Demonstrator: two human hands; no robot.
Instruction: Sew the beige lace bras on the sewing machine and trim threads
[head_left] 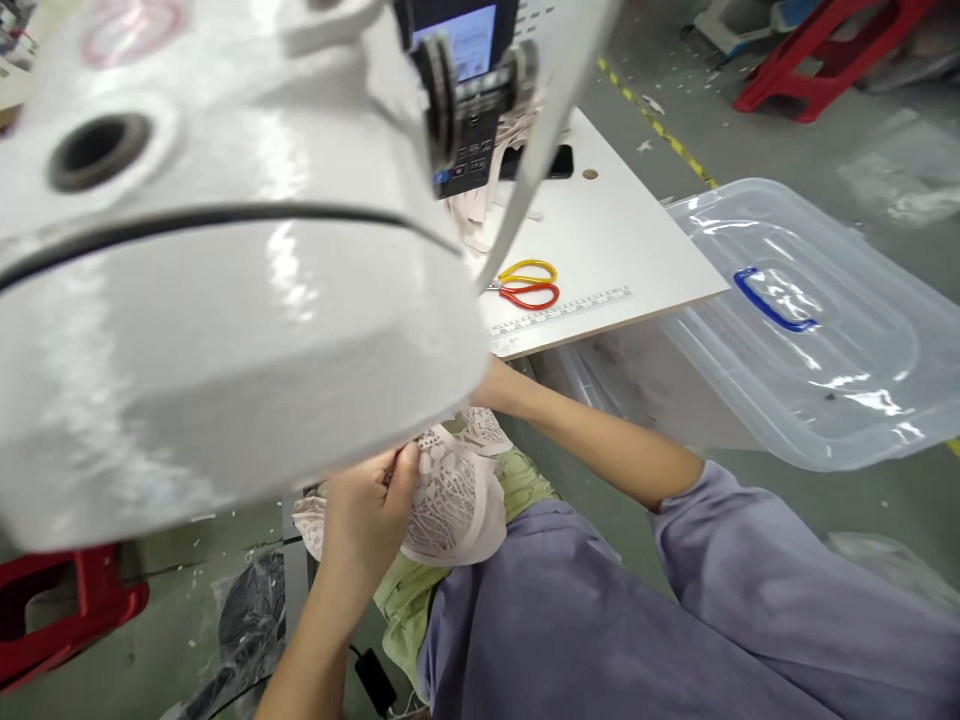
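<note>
A pale pink lace bra (450, 500) lies over the person's lap, beneath the front of a sewing machine head (247, 350). Its nearer cup is rounded and domed, openwork lace in a branching, leaf-like pattern, bordered by a smooth, plain band along the lower curve. More lace shows on either side of the cup. The left hand (379, 500) is clamped on the cup's upper edge, thumb pressed against the fingers with the lace pinched between. The right forearm (600, 430) reaches in from the other side, but the machine head hides the right hand, so I cannot tell whether it is closed on anything.

Under the bra is a crumpled, soft yellow-green cloth (529, 480), resting on a matte purple garment (555, 610) with loose folds.

The machine head is glossy white and round-edged, with a dark curved seam and 1 dark round opening on top. Behind it stands a black control panel (469, 150) with a lit rectangular screen.

On the smooth white desk (600, 230) lie scissors (529, 285) with 2 looped handles, 1 yellow and 1 red, just beside a ruler strip (562, 308) along the edge. Farther back are a flat black phone (561, 162) and limp, pale fabric strips (472, 208).

Beside the desk, a translucent plastic lid (862, 340) with rounded corners carries a blue bar handle (772, 300).
</note>
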